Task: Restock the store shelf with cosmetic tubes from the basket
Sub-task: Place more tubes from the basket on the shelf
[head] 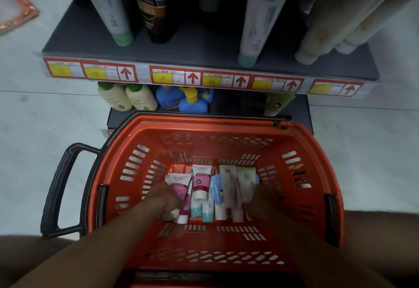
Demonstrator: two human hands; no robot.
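Observation:
An orange shopping basket point(317, 165) stands on the floor below the shelf. Several cosmetic tubes lie side by side in its bottom: a pink and white tube point(201, 182), teal-capped tubes point(207, 214), a blue tube point(218, 189) and pale green tubes point(246, 181). My left hand point(164, 198) reaches into the basket and its fingers curl round a pink tube point(180, 185) at the left of the row. My right hand point(260, 201) grips the pale green tubes at the right of the row. The dark shelf point(204, 49) above holds large upright tubes with a gap in the middle.
A strip of red and yellow price labels point(192, 77) runs along the shelf's front edge. Cream bottles point(127, 97) and blue bottles point(183, 99) stand on the lower shelf. The basket's black handle point(61, 188) sticks out left. An orange packet point(15, 9) lies on the pale floor.

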